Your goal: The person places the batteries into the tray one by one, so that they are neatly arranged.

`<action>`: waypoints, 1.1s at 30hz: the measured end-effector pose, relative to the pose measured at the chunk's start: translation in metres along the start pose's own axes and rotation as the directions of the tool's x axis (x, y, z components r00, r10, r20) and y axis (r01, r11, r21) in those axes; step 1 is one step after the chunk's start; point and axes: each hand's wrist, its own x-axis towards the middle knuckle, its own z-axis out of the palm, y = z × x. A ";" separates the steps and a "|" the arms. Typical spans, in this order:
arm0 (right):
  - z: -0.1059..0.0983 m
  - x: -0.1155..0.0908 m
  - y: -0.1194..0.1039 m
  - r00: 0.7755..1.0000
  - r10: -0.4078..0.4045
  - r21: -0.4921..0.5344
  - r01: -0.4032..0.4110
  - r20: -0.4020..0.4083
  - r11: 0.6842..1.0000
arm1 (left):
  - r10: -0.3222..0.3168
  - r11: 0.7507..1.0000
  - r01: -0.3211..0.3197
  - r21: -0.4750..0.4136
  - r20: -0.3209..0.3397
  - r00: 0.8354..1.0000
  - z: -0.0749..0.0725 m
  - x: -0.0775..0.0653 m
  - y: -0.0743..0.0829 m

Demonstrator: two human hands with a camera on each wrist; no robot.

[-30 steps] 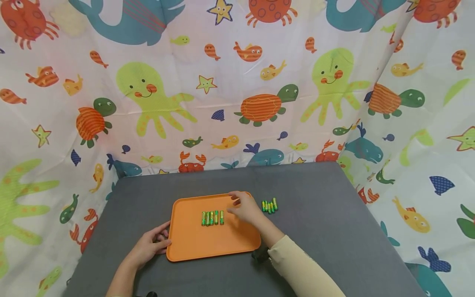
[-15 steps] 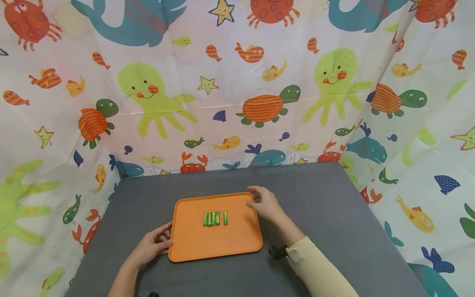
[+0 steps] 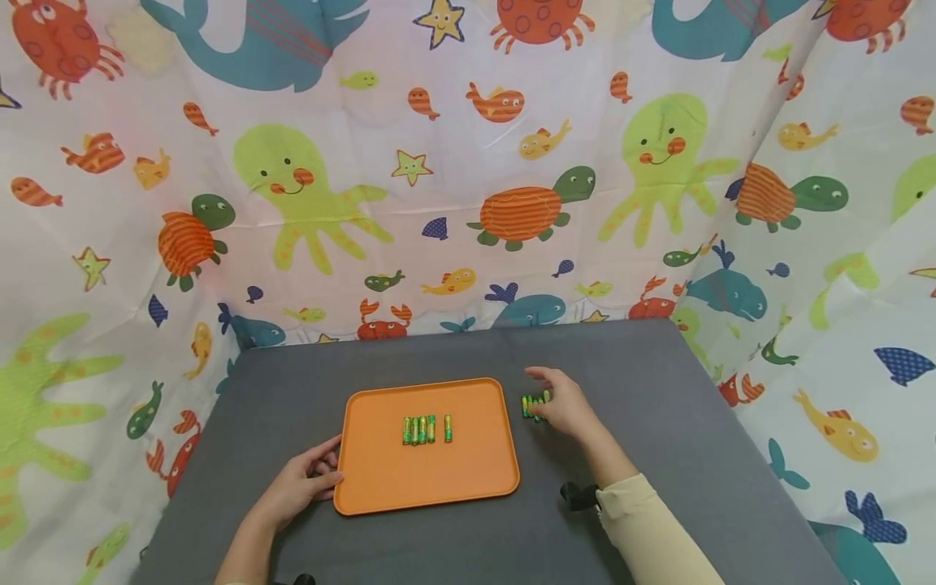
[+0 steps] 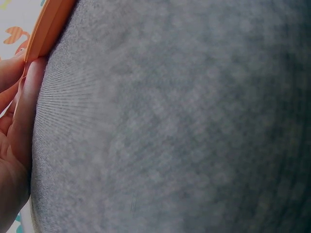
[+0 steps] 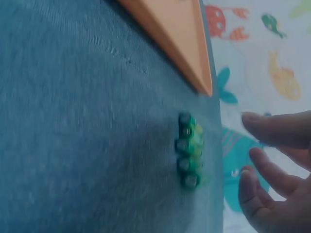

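Note:
My left hand (image 3: pixel 301 479) holds the left edge of an orange tray (image 3: pixel 424 487), thumb and fingertips at its rim. The left wrist view shows those fingers (image 4: pixel 34 82) right at the tray's corner (image 4: pixel 48 29). On the tray, several green-and-yellow batteries (image 3: pixel 414 431) lie side by side in a row, with one battery (image 3: pixel 448 428) a little apart on their right. More batteries (image 5: pixel 189 150) form a tight row on the table, right of the tray. Above them, my right hand (image 3: pixel 566 402) has its thumb and fingers spread, with nothing between them in the right wrist view.
A grey cloth (image 3: pixel 621 357) covers the table. Behind it and along both sides hangs a white curtain (image 3: pixel 468 284) printed with sea animals. A dark strap (image 3: pixel 579 496) sits at my right wrist.
My right hand has moved from over the tray rightward to the batteries on the table. The rightmost battery on the tray has shifted slightly right. My left hand stays at the tray's edge.

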 end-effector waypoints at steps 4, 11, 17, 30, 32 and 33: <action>-0.005 -0.001 0.014 0.999 0.029 -0.054 -0.027 0.024 0.998 | 0.003 1.000 -0.003 -0.007 -0.005 1.000 0.000 0.001 -0.002; -0.004 -0.002 0.037 0.994 0.081 -0.090 -0.074 0.072 0.993 | 0.001 1.000 -0.001 -0.017 -0.007 1.000 0.000 0.002 -0.003; -0.001 0.001 0.046 0.990 0.110 -0.088 -0.102 0.089 0.991 | 0.014 1.000 -0.014 -0.010 -0.001 1.000 -0.001 0.003 -0.005; -0.003 0.002 0.050 0.993 0.095 -0.119 -0.087 0.064 0.989 | 0.003 1.000 -0.003 -0.026 0.005 1.000 -0.001 0.002 -0.002; -0.004 0.000 0.051 0.994 0.096 -0.120 -0.089 0.048 0.989 | -0.001 1.000 0.001 -0.028 0.003 1.000 -0.001 0.002 -0.002; -0.004 0.000 0.052 0.994 0.102 -0.120 -0.097 0.038 0.988 | -0.003 1.000 0.003 -0.027 0.002 1.000 -0.001 0.003 -0.002</action>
